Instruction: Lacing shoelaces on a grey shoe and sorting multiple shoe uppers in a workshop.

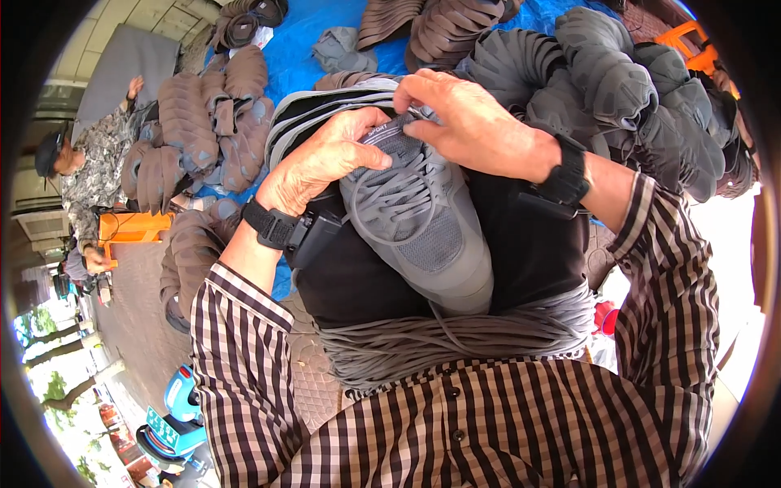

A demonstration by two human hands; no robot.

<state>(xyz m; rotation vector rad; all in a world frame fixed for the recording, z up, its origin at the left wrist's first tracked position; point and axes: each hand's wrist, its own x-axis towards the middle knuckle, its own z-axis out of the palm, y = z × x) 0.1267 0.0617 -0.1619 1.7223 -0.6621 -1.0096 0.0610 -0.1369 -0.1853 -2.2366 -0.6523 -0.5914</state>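
Observation:
A grey shoe upper [443, 224] lies over my lap with its toe pointing back toward me. Grey shoelace [390, 195] crosses its front and hangs in a loose loop over the tongue. My left hand [329, 154] is closed on the left side of the collar, thumb against the tongue. On the other side my right hand [472, 122] pinches the top edge of the shoe upper beside the tongue; whether a lace end is in those fingers is hidden. More stacked shoe uppers [285, 122] sit just beyond my left hand.
A thick bundle of grey laces [455, 333] lies across my waist. Piles of brown uppers [191, 118] and grey uppers [606, 73] rest on a blue sheet [305, 65]. At the left, another person [102, 167] is near an orange stool [134, 228]; a blue scooter [175, 419] stands lower left.

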